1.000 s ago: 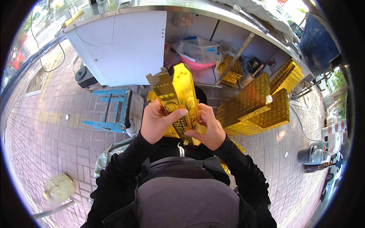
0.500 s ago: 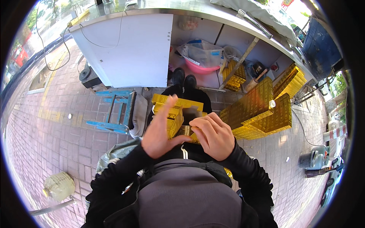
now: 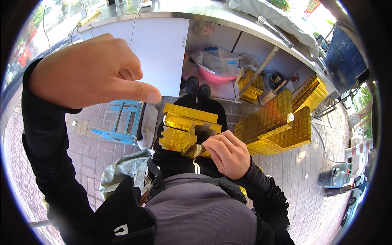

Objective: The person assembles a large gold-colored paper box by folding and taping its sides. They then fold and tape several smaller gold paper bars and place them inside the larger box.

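Gold carton [image 3: 177,141] lies across my lap [image 3: 167,162], just left of my right hand's [image 3: 229,153] bent fingers, grip hidden, so gentle pressure should prevent creasing, while my half-curled left hand [image 3: 93,69], thumb apart, shows nothing held!

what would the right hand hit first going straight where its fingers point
Probably the open, shiny gold cardboard carton just left of the right hand, though depth there is hard to judge.
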Motion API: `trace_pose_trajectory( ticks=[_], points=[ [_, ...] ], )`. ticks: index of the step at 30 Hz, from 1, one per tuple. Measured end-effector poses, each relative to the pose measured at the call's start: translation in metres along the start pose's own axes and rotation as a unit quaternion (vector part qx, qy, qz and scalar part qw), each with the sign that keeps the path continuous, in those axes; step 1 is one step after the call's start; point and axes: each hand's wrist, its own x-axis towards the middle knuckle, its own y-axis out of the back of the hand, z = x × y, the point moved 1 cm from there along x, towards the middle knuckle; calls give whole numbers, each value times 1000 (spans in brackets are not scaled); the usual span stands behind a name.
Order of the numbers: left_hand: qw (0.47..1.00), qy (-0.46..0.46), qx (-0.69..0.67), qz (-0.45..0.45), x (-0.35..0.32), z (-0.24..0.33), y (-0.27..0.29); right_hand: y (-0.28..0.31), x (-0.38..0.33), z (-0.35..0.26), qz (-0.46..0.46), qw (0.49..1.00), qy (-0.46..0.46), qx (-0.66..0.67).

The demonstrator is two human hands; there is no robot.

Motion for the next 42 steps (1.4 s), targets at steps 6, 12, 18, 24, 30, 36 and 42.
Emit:
trace_pose_trajectory(
  ticks=[6,12,18,24,30,36,42],
  points=[
    [943,41,122,307,-27,3,-5,1,-3,0,2,1000,0,1],
    [782,-42,8,622,-48,-17,-59,2,-7,-2,16,1000,-4,1],
    [770,-195,-298,530,25,57,-171,2,-15,-2,38,999,-25,15],
    [746,-267,-438,424,61,95,-248,4,-18,1,47,999,-12,15],
    [798,-259,-375,394,54,92,-250,-1,-21,0,62,998,-15,28],
    [803,-243,-368,401,48,92,-251,-9,-25,-2,105,994,-18,11],
    [769,-256,-388,439,49,95,-241,-4,-22,-2,54,996,-71,22]
  ],
)
